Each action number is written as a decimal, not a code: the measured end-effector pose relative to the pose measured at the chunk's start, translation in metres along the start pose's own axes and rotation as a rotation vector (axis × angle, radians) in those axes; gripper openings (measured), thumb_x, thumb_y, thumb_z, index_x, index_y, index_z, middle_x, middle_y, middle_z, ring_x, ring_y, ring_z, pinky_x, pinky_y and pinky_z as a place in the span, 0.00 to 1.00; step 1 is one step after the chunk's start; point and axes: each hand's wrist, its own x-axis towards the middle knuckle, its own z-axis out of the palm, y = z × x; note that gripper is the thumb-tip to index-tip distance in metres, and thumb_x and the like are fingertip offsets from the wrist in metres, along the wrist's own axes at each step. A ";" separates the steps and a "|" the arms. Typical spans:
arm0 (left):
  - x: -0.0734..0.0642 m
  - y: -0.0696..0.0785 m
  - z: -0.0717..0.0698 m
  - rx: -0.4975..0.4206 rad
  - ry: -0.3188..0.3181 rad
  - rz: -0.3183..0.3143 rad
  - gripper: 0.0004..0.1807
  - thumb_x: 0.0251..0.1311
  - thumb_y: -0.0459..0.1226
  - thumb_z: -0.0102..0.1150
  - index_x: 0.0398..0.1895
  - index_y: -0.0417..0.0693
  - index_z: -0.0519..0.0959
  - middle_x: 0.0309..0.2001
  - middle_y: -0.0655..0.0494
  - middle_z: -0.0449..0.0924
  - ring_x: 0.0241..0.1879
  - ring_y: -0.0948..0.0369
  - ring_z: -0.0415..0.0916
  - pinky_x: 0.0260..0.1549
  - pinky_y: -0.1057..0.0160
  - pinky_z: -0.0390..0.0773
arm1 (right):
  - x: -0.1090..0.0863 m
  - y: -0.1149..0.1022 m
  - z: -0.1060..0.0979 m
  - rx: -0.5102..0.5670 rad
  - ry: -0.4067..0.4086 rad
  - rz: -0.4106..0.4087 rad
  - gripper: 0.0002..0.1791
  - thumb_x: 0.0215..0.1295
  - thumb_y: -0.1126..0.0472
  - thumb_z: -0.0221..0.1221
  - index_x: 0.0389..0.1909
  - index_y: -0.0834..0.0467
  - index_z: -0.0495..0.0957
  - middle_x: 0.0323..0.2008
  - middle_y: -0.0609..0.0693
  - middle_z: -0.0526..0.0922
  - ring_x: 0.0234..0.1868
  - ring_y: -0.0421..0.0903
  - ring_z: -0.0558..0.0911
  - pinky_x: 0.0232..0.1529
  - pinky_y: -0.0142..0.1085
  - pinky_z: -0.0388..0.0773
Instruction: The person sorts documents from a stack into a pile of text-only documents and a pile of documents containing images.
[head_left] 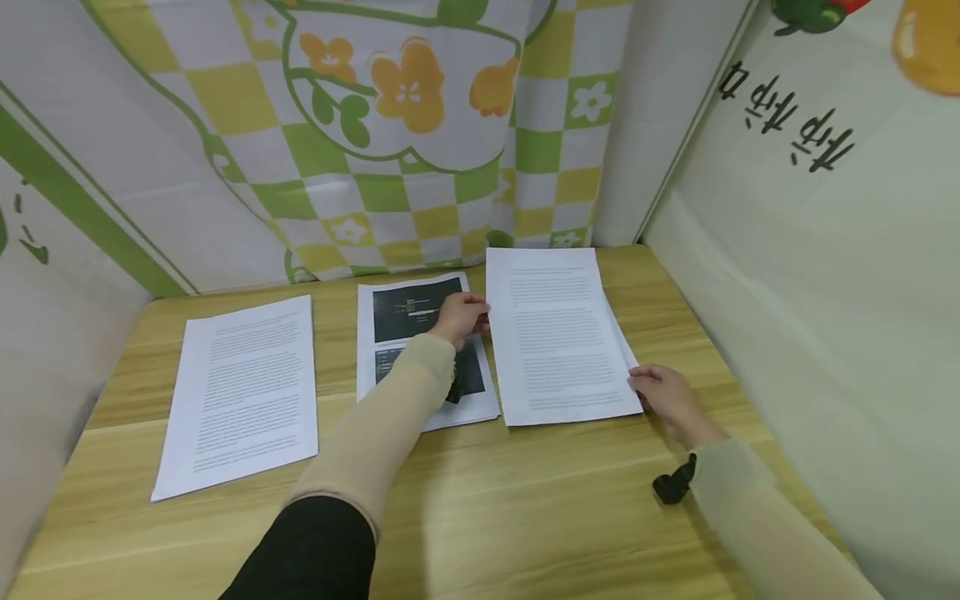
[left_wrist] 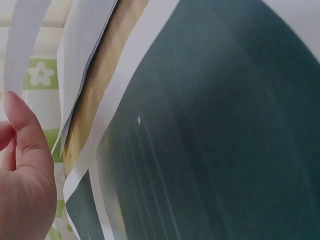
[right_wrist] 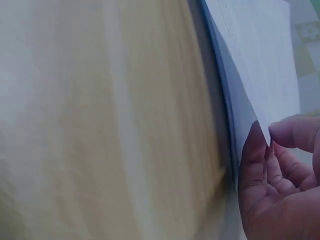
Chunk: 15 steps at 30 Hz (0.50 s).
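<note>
A printed sheet of paper (head_left: 558,333) is held a little above the right-hand stack, part of which shows along its right side (head_left: 621,329). My left hand (head_left: 461,317) pinches the sheet's left edge between thumb and fingers; in the left wrist view that hand (left_wrist: 27,170) has the white sheet (left_wrist: 22,45) at its fingertips. Near its lower right corner, my right hand (head_left: 667,400) pinches the same sheet. The right wrist view shows the thumb and forefinger of that hand (right_wrist: 285,185) on the paper's edge, with stacked paper beneath.
Under my left forearm lies a middle stack (head_left: 365,333) with dark printed pictures. Another text-covered paper stack (head_left: 247,392) lies at the left of the wooden table (head_left: 480,517). A patterned curtain (head_left: 420,200) hangs behind, and a white wall covering (head_left: 810,275) borders the right side.
</note>
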 end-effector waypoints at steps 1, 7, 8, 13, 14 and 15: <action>0.001 0.000 0.001 0.000 -0.004 -0.001 0.12 0.66 0.29 0.54 0.52 0.35 0.75 0.37 0.48 0.75 0.27 0.61 0.75 0.30 0.66 0.81 | 0.001 -0.001 -0.002 -0.019 0.016 -0.003 0.22 0.73 0.61 0.49 0.60 0.72 0.67 0.52 0.65 0.74 0.46 0.50 0.76 0.42 0.36 0.78; 0.006 -0.003 0.007 -0.031 0.009 -0.011 0.13 0.66 0.29 0.55 0.52 0.34 0.75 0.36 0.49 0.75 0.28 0.60 0.76 0.32 0.64 0.82 | 0.005 -0.008 -0.013 -0.156 0.075 -0.023 0.23 0.73 0.57 0.50 0.59 0.70 0.70 0.55 0.66 0.73 0.50 0.54 0.74 0.45 0.38 0.73; 0.006 -0.004 0.009 -0.040 0.013 -0.013 0.13 0.66 0.29 0.54 0.52 0.33 0.75 0.36 0.48 0.75 0.28 0.60 0.76 0.32 0.64 0.82 | 0.006 -0.008 -0.014 -0.159 0.080 -0.024 0.23 0.73 0.57 0.50 0.59 0.70 0.70 0.55 0.66 0.73 0.50 0.55 0.74 0.45 0.38 0.74; 0.005 -0.006 0.016 -0.081 0.005 -0.032 0.14 0.67 0.27 0.51 0.53 0.29 0.74 0.35 0.45 0.77 0.30 0.57 0.77 0.40 0.58 0.82 | 0.012 -0.007 -0.016 -0.162 0.102 -0.006 0.22 0.73 0.57 0.49 0.59 0.69 0.71 0.53 0.64 0.74 0.48 0.53 0.75 0.43 0.36 0.74; 0.004 -0.007 0.018 -0.075 0.000 -0.037 0.14 0.67 0.27 0.51 0.54 0.29 0.73 0.35 0.44 0.77 0.30 0.57 0.77 0.42 0.58 0.82 | 0.013 -0.007 -0.017 -0.168 0.106 -0.002 0.22 0.73 0.57 0.49 0.59 0.68 0.71 0.54 0.64 0.74 0.49 0.53 0.74 0.44 0.36 0.74; 0.004 -0.007 0.019 -0.066 -0.007 -0.043 0.14 0.68 0.27 0.51 0.54 0.29 0.73 0.36 0.44 0.77 0.31 0.57 0.77 0.43 0.57 0.81 | 0.015 -0.006 -0.018 -0.174 0.113 0.001 0.22 0.73 0.57 0.49 0.59 0.68 0.71 0.54 0.64 0.74 0.49 0.53 0.74 0.44 0.37 0.74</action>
